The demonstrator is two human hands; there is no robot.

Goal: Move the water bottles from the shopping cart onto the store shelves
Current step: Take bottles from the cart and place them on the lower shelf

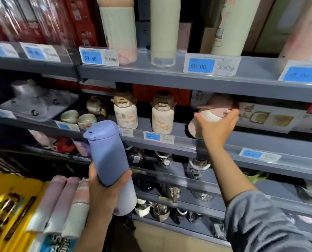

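I am gripping the blue bottle (111, 166) in my left hand (104, 193), fingers wrapped around its lower body, lid up and tilted a little left. My right hand (216, 128) is closing around the pink bottle (213, 113), which is leaning on the middle shelf (260, 142). Left of that hand, two cream bottles (126, 113) are standing upright. Below my left hand, three pale bottles (60, 202) are lying in the cart (4, 197).
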